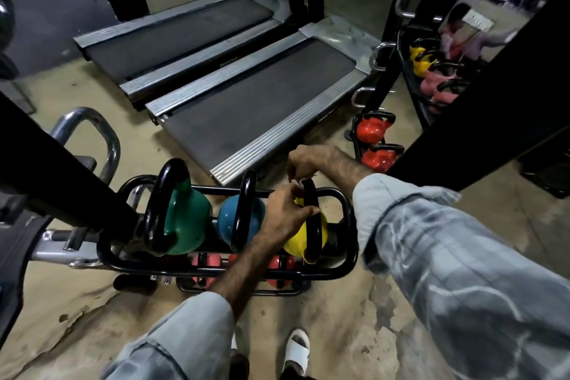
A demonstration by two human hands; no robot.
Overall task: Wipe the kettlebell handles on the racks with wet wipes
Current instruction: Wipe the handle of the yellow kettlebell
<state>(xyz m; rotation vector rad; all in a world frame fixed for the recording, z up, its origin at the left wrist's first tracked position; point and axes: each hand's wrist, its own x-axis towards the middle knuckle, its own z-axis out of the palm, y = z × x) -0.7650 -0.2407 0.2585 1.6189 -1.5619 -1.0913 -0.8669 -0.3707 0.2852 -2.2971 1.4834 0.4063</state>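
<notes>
A black tube rack [350, 244] on the floor holds a green kettlebell [185, 219], a blue kettlebell [228, 219] and a yellow kettlebell [296, 244], each with a black handle. My left hand [285, 214] grips the yellow kettlebell's handle [313, 225] at mid height. My right hand [308, 159] is just beyond the handle's top and pinches a small white wet wipe [298, 183] against it. Pink kettlebells [205, 265] sit on the rack's lower tier, partly hidden.
Two treadmills [246, 114] lie beyond the rack. Red kettlebells [374, 129] stand in a second rack at right, beside a mirror [462, 49] and a black post [481, 120]. A black machine frame with chrome handles [92, 129] crowds the left. My sandalled feet [297, 352] are below.
</notes>
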